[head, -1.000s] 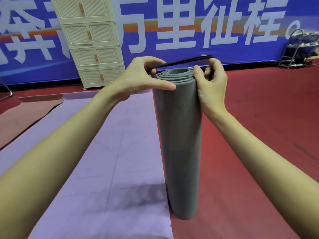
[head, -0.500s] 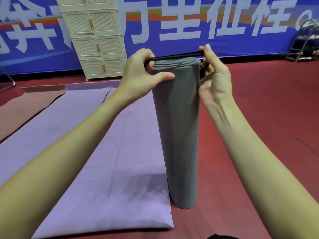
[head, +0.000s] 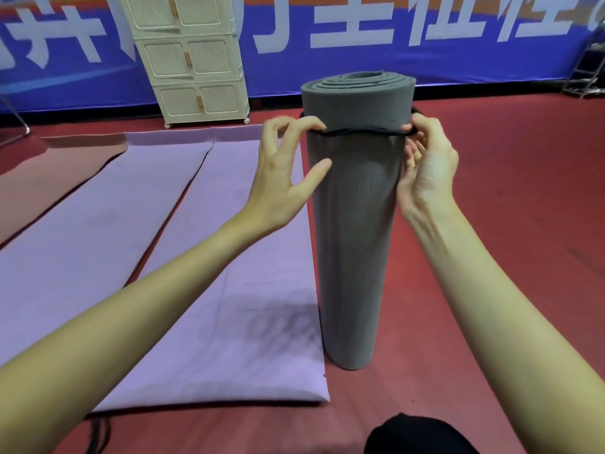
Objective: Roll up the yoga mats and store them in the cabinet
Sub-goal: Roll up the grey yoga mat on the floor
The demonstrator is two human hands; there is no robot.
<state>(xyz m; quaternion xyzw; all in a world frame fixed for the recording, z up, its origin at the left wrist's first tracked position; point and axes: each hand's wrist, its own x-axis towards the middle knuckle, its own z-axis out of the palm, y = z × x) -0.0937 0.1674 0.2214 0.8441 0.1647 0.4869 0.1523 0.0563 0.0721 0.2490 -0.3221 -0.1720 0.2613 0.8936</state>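
Observation:
A rolled grey yoga mat [head: 355, 224] stands upright on the red floor. A black elastic band [head: 360, 132] circles it a little below its top end. My left hand [head: 284, 168] hooks the band with curled fingertips at the roll's left side, thumb pointing at the mat. My right hand [head: 425, 162] pinches the band at the right side. Two purple mats [head: 229, 273] lie flat on the floor to the left, and a reddish-brown mat [head: 42, 178] lies beyond them. The cream cabinet [head: 193, 60] stands shut against the back wall.
A blue banner wall [head: 360, 44] runs along the back. A metal rack [head: 586, 60] stands at the far right. Black straps [head: 96, 434] lie on the floor near the purple mat's front corner. A dark shape, maybe my knee [head: 415, 435], shows at the bottom.
Both hands have drawn the black band from above the roll's top down over it, so it now wraps the mat below the rim. The camera tilted lower.

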